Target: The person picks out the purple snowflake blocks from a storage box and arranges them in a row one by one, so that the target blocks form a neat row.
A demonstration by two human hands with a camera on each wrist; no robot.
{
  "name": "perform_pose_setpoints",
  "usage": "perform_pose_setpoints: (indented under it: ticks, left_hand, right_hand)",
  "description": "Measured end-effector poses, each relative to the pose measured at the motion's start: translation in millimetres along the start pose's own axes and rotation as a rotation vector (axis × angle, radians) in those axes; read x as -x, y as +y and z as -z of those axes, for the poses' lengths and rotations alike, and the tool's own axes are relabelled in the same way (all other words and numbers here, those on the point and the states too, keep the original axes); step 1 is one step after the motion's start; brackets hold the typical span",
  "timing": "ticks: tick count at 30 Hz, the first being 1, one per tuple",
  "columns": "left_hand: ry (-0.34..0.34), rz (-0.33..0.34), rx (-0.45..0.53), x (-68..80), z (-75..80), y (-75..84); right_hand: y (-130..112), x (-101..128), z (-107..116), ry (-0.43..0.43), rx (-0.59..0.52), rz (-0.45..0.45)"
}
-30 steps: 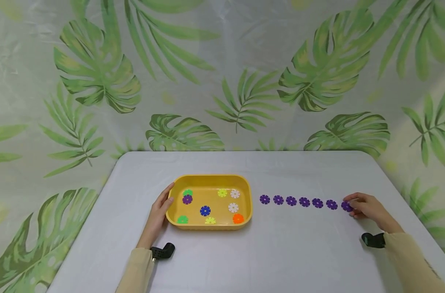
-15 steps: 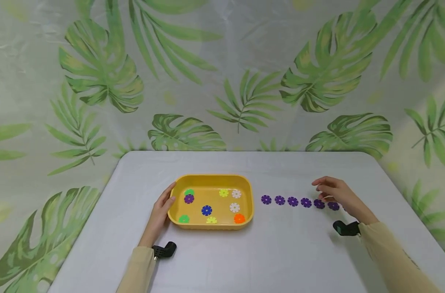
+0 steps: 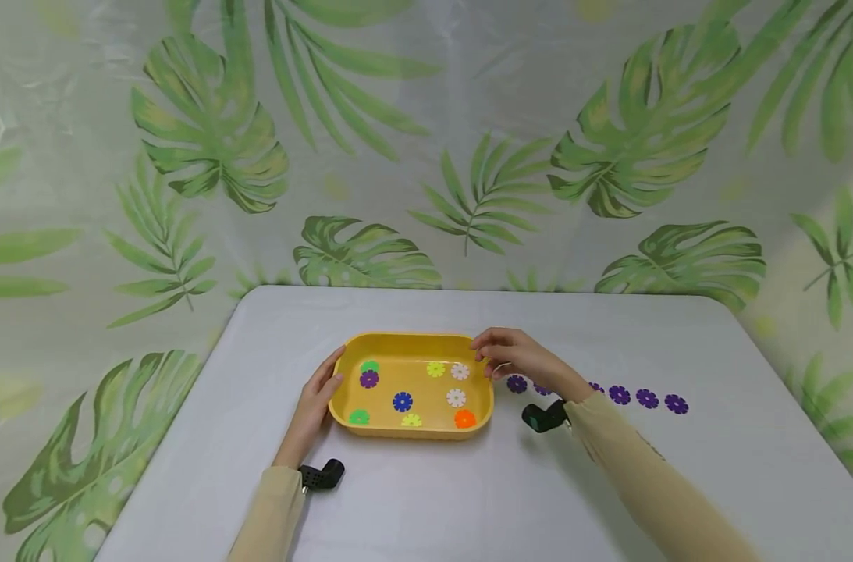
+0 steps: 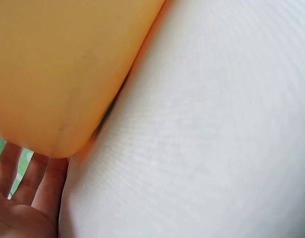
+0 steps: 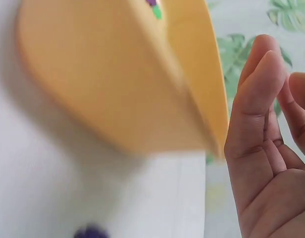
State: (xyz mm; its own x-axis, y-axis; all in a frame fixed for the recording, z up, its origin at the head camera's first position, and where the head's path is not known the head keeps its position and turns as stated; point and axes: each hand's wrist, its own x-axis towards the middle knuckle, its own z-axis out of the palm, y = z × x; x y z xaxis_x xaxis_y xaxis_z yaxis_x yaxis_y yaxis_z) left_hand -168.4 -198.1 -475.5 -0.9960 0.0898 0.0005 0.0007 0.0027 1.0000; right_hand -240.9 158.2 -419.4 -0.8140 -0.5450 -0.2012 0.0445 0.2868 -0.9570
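A yellow tray (image 3: 412,434) stands on the table with several notched plastic discs in it: green, yellow, white, orange, a blue disc (image 3: 402,402) and a purple disc (image 3: 369,378). My left hand (image 3: 314,406) holds the tray's left end, thumb over the rim and fingers along the outer wall. In the left wrist view the fingers (image 4: 31,181) lie against its outside. Above the tray's right rim hovers my right hand (image 3: 520,359), fingers loosely bent, nothing between them. Under and beyond the right forearm runs a row of purple discs (image 3: 647,399), partly hidden.
The white table (image 3: 426,499) ends at the back against a leaf-patterned cloth (image 3: 468,195). A black wrist camera (image 3: 322,474) sits on the left wrist, another black camera (image 3: 544,417) on the right.
My right hand has let go of the purple disc at the row's right end and travelled left to the tray's right rim. My left hand stays on the tray.
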Motion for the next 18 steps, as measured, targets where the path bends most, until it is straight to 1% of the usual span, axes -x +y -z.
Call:
perform_pose_setpoints:
  ticks: [3, 6, 11, 18]
  left_hand:
    - [0.000, -0.009, -0.001, 0.0, 0.1, -0.2]
    - [0.004, -0.003, 0.000, 0.0, -0.3, -0.1]
    - [0.012, -0.003, -0.009, -0.3, -0.2, -0.7]
    - [0.008, 0.007, -0.021, -0.6, -0.9, 0.1]
  right_hand:
    - [-10, -18, -21, -0.060, -0.002, 0.002]
    - [-16, -34, -38, -0.106, 0.007, 0.000]
    - [-21, -58, -65, -0.167, -0.001, -0.005]
    - [-25, -87, -97, -0.200, 0.016, -0.084]
